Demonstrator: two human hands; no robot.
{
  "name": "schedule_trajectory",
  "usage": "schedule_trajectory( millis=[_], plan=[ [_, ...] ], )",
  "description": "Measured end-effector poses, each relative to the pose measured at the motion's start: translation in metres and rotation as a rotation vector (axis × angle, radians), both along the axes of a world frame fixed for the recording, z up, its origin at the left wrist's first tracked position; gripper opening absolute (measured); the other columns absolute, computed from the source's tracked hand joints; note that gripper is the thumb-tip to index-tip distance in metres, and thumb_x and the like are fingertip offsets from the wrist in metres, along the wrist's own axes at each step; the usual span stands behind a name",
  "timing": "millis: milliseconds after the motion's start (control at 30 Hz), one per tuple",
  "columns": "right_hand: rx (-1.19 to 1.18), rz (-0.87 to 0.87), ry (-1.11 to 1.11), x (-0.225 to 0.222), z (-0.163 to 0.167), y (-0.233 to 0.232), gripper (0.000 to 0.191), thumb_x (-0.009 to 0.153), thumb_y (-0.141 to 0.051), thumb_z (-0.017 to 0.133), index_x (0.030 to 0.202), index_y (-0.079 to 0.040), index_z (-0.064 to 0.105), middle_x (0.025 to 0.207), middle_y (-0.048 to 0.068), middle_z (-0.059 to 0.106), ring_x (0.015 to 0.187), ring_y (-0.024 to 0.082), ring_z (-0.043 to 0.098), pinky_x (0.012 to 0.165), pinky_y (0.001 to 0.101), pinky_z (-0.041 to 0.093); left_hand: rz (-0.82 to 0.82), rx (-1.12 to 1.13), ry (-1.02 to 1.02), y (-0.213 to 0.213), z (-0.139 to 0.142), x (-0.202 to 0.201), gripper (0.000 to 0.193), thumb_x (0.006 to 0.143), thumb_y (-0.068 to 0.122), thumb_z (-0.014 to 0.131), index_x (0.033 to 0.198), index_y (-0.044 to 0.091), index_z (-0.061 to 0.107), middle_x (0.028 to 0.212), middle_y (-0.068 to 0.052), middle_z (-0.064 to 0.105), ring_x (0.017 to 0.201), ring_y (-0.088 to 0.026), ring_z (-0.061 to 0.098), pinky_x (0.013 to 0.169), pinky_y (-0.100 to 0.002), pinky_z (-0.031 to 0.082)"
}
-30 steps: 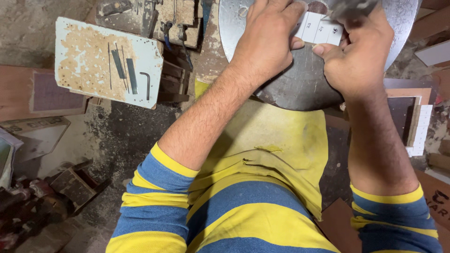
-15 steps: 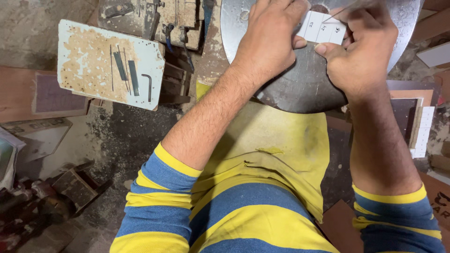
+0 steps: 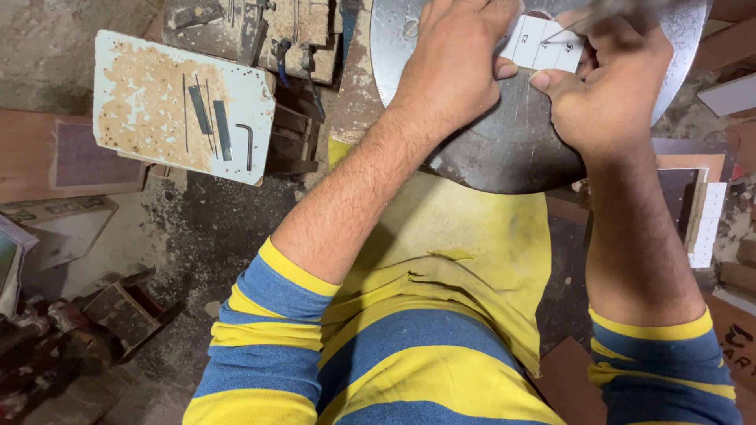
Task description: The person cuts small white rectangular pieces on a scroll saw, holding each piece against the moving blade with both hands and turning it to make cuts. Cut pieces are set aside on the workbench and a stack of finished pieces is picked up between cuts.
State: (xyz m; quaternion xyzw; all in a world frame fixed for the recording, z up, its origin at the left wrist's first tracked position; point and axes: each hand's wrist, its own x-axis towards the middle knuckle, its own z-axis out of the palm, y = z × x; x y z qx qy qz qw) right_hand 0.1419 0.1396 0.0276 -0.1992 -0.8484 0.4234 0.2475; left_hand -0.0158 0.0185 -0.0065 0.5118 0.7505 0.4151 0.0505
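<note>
We are pinching white card [image 3: 543, 41] flat on metal disc [image 3: 504, 149]: left grip [image 3: 461, 67] clamping card's left edge, right grip [image 3: 606, 94] closing on thin tool [image 3: 587, 20] over card's right end; card's long axis running between grips.

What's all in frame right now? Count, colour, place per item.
metal disc: 1, grey, top centre, under both hands
marked card: 1, white, on disc, pinched by both hands
thin tool: 1, grey, blurred, in right hand
worn board: 1, white, upper left
flat strips: 2, dark, on board
hex key: 1, dark, on board
yellow cloth: 1, on lap
left hand: on card
right hand: on card
</note>
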Motion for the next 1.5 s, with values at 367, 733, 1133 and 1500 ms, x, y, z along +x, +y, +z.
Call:
schedule_trajectory(
  millis=[367, 733, 1133, 1500],
  plan=[
    [0.202, -0.038, -0.095, 0.0, -0.007, 0.007, 0.047, 0.078, 0.015, 0.089, 0.115, 0.005, 0.063, 0.112, 0.012, 0.063, 0.087, 0.013, 0.06, 0.074, 0.0302, 0.049, 0.029, 0.017, -0.006, 0.003, -0.001, 0.001, 0.055, 0.074, 0.013, 0.088, 0.124, 0.008, 0.066, 0.121, -0.012, 0.064, 0.117, -0.037, 0.056, 0.104, -0.048, 0.044],
    [0.182, -0.034, -0.088, -0.002, -0.007, 0.011, 0.043, 0.078, 0.017, 0.088, 0.115, 0.007, 0.07, 0.107, 0.009, 0.061, 0.084, 0.012, 0.057, 0.069, 0.0273, 0.047, 0.029, -0.011, -0.003, 0.005, 0.004, -0.002, 0.049, 0.073, 0.012, 0.087, 0.117, 0.008, 0.066, 0.118, -0.01, 0.066, 0.119, -0.035, 0.057, 0.104, -0.048, 0.042],
    [0.228, 0.014, -0.045, -0.002, -0.004, 0.014, 0.038, 0.082, 0.016, 0.087, 0.112, 0.008, 0.065, 0.097, 0.01, 0.067, 0.088, 0.011, 0.061, 0.075, 0.0266, 0.05, 0.032, 0.028, 0.003, 0.009, 0.001, -0.003, 0.05, 0.072, 0.012, 0.086, 0.118, 0.008, 0.066, 0.114, -0.01, 0.067, 0.116, -0.035, 0.059, 0.103, -0.049, 0.042],
    [0.224, 0.032, -0.042, 0.0, -0.01, 0.019, 0.036, 0.084, 0.014, 0.089, 0.108, 0.002, 0.065, 0.108, 0.008, 0.068, 0.092, 0.012, 0.063, 0.078, 0.0289, 0.053, 0.03, 0.059, 0.031, 0.013, 0.0, -0.006, 0.045, 0.073, 0.011, 0.085, 0.115, 0.008, 0.067, 0.109, -0.013, 0.069, 0.111, -0.038, 0.06, 0.101, -0.051, 0.042]
  ],
)
